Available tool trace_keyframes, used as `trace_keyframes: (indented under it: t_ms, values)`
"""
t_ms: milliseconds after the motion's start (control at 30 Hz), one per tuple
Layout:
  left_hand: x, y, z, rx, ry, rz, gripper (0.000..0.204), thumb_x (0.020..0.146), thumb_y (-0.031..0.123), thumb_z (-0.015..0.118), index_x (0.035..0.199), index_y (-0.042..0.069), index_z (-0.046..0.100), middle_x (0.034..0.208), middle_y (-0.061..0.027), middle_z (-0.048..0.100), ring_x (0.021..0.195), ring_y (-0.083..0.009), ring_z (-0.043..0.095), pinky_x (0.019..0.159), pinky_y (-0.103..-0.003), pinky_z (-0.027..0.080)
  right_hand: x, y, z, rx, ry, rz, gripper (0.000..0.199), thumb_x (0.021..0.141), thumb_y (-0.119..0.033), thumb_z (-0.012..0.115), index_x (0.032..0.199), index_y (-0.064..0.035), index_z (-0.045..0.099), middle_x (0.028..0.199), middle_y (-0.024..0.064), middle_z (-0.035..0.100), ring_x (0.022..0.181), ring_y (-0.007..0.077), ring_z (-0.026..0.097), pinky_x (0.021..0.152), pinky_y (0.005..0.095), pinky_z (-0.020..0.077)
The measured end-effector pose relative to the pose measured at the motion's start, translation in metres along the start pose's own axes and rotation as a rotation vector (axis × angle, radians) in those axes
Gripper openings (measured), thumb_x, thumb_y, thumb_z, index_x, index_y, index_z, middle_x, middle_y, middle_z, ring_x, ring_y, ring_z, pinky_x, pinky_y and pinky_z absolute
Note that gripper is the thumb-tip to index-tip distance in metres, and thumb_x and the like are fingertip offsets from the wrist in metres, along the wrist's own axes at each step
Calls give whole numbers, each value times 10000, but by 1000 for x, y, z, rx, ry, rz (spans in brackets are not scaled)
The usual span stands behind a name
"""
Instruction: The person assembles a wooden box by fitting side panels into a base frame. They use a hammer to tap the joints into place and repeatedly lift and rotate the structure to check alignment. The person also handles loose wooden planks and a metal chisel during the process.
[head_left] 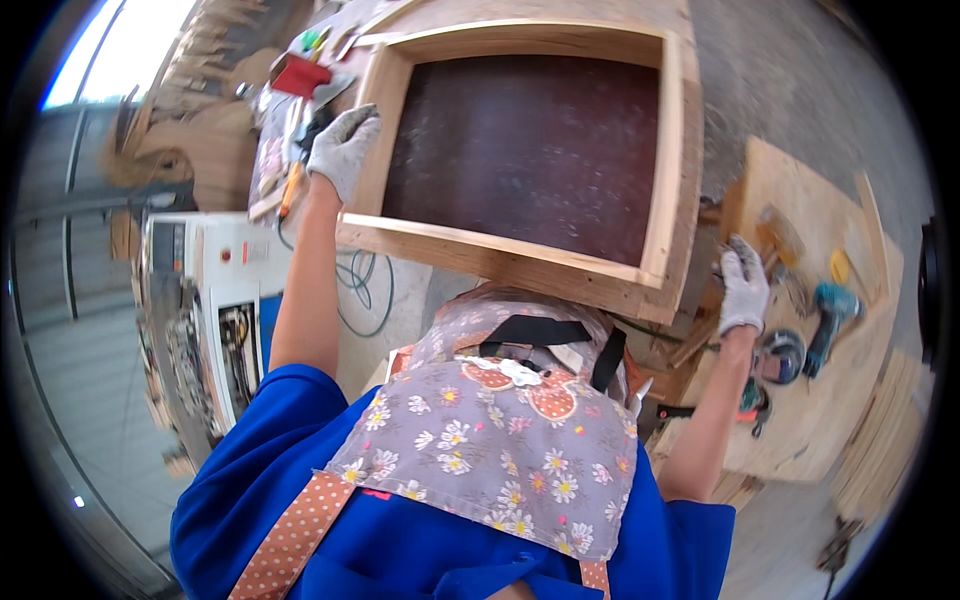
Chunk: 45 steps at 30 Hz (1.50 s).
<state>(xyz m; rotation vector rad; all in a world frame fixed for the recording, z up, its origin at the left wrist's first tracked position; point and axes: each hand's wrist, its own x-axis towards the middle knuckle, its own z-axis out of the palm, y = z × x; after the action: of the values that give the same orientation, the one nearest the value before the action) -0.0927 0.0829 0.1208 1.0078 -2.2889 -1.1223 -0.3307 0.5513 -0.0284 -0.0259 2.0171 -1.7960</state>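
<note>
A shallow wooden box (655, 150) with pale side boards and a dark brown bottom panel (520, 150) lies on the workbench in front of me. My left hand (345, 150), in a whitish glove with greyed fingertips, is at the box's left side board. Its fingers are curled together, and anything inside them is hidden. A dark tool (314, 128) shows right beside that glove. Off to the right of the box, my right hand (743, 285), gloved too, is over the near side of a lower plywood table. Its fingers are loosely stretched, with nothing visible in them.
The plywood table (800, 440) carries a teal cordless drill (832, 318), a round sander (781, 355) and a yellow tape roll (839, 266). A red block-like object (298, 76) and an orange-handled tool (290, 190) lie left of the box. A white machine (215, 270) stands further left.
</note>
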Motion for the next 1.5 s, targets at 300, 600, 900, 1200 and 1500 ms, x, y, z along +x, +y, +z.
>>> trace_keyframes:
  t_ms: [300,600,900,1200,1500]
  values:
    - [-31,-127,-73,654,141,-387,630,813,424,595,1273,10,475,1252,-196,525,1170,-306,496,982,-332,375,70,-91,43,-539,-149,-312,462,864,-158,594,1280,-6,461,1235,145,538,1108,216,525,941,305,424]
    - [-42,-150,-31,667,74,-400,345,795,278,562,1040,38,600,874,-167,633,803,-271,602,738,-361,458,61,-80,105,-878,-168,-438,873,734,-104,673,1440,-103,159,1441,192,267,1309,350,300,1091,368,256]
    - [-54,-166,-43,247,34,-430,449,845,300,580,1218,53,538,1092,-135,629,946,-215,604,779,-328,464,53,-78,104,-822,-158,-513,762,789,-45,587,1434,-99,184,1439,166,281,1305,326,312,1082,363,275]
    - [-149,-122,4,-780,-85,-958,921,724,689,578,1292,-9,382,1217,-203,520,1078,-296,523,921,-406,416,61,-139,63,-1655,-481,-1101,362,800,-71,554,1130,-210,612,1333,162,440,1282,305,366,1116,452,176]
    - [-126,-39,53,-546,-222,-910,768,758,614,608,1178,-22,513,1136,-133,544,1060,-206,512,868,-332,446,53,-159,76,-1781,-829,-1038,154,717,-136,612,810,-227,694,1011,-10,644,1172,183,486,1102,490,204]
